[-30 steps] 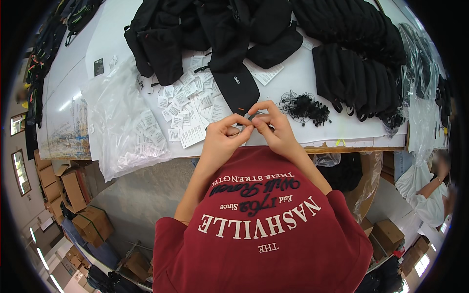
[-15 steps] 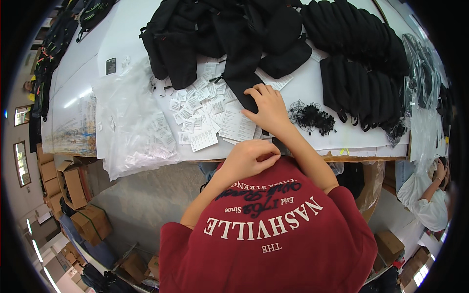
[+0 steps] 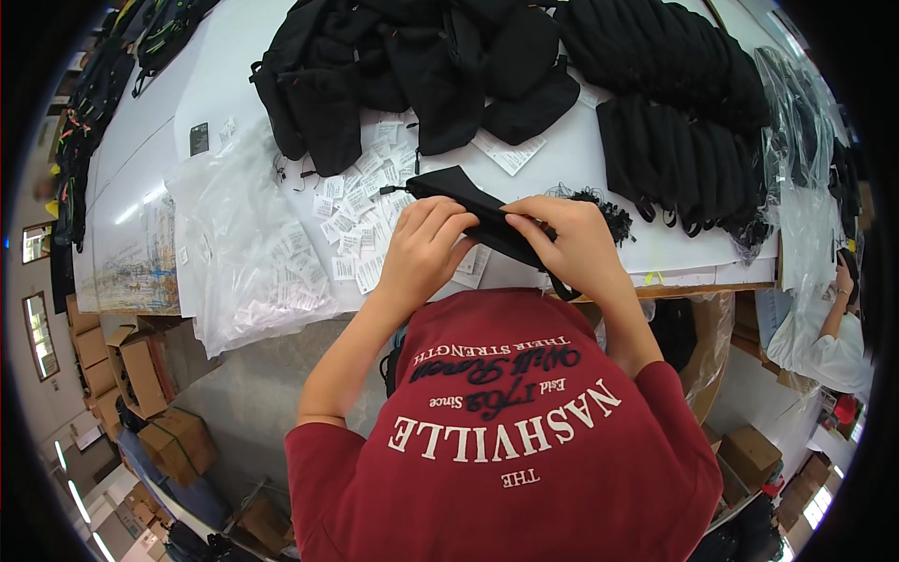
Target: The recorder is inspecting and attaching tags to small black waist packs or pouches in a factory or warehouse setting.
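A black zippered fabric pouch (image 3: 459,187) is stretched between my two hands over the near part of the table. At its left end a small black zipper pull sticks out. My left hand (image 3: 426,245) pinches its near edge, thumb and fingers together. My right hand (image 3: 573,236) grips the pouch further right, thumb below and fingers on top. A black loop hangs down at its right end, by the table edge. Small white printed tags (image 3: 354,204) lie scattered beyond and beside my left hand, partly covered by it.
Beyond my hands is a heap of black pouches (image 3: 421,84). Rows of stacked black pouches (image 3: 655,159) stand at the right. Thin black cords (image 3: 611,214) lie behind my right hand. A clear plastic bag (image 3: 248,244) of tags spills over the table's left front edge.
My right hand has pulled a black pouch from beside the heap toward me. My left hand has moved up from near my chest and taken hold of it.
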The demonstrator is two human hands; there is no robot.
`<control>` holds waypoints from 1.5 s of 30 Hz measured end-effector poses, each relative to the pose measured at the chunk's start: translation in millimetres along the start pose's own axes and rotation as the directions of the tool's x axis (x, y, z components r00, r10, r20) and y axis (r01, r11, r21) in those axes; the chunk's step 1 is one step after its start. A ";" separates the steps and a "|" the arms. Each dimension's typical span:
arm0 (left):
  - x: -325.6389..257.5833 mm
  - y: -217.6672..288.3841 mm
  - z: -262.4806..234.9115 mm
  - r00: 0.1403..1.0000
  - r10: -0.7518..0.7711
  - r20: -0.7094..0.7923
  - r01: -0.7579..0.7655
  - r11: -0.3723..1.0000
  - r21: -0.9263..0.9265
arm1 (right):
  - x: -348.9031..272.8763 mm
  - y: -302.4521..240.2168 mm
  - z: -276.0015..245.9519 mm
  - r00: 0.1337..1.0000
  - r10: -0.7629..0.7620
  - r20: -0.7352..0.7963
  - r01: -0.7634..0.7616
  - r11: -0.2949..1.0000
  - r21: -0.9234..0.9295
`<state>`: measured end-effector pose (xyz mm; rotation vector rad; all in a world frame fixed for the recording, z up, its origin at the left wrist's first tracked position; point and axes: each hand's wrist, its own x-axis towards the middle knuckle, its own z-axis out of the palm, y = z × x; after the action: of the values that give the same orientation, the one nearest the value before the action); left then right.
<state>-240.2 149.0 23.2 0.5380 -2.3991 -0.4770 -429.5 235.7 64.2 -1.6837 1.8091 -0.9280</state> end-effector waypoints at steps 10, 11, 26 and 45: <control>-17.6 8.3 -3.2 0.997 0.072 0.002 -0.072 0.993 0.099 | -5.6 -12.0 -1.1 0.999 0.007 -0.041 -0.002 0.992 0.125; -18.4 7.1 -3.0 0.994 0.108 -0.009 -0.107 0.989 0.100 | -6.1 -12.5 -1.3 1.000 0.017 0.001 -0.017 0.990 0.142; 2.7 40.8 -59.4 0.807 -0.164 0.568 0.171 0.984 0.040 | 9.6 22.4 11.0 0.990 -0.023 0.138 -0.068 0.781 0.621; -28.9 9.1 -62.2 0.513 -0.320 0.796 0.773 0.575 -0.267 | -37.7 58.8 -17.1 0.999 -0.044 0.028 -0.042 -0.339 0.940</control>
<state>-181.7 158.2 59.0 1.0155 -2.3857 -2.0131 -476.3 275.8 27.2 -0.3642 0.2156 -1.6324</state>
